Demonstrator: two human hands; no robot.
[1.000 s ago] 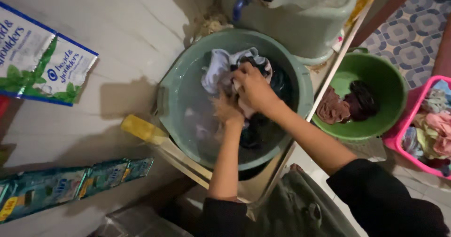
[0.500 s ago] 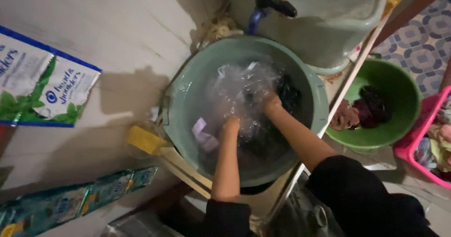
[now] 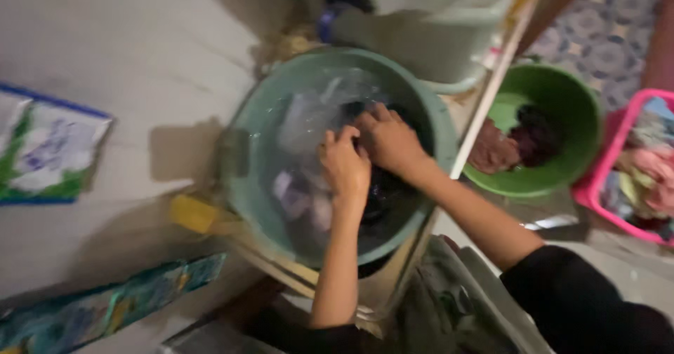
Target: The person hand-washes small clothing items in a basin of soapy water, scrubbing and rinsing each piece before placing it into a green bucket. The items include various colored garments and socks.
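Note:
A grey-green wash basin [image 3: 246, 136] full of water holds wet clothes [image 3: 302, 192], pale and dark. Both my hands are over the middle of it, side by side. My left hand [image 3: 345, 166] is curled with its fingers bent onto dark cloth at the water's surface. My right hand [image 3: 388, 141] presses against the same dark cloth, its fingers closed on it. The picture is blurred, so the cloth between the hands is hard to make out.
A large pale water container [image 3: 428, 17] with a dark tap [image 3: 337, 3] stands behind the basin. To the right, a bright green bucket [image 3: 583, 115] holds brown and dark clothes, and a pink basket [image 3: 632, 164] holds mixed laundry. Sachet strips [image 3: 42, 150] hang on the left wall.
My hands have come up out of the splashing water and drawn together over the dark cloth. The view has swung a little left and blurred.

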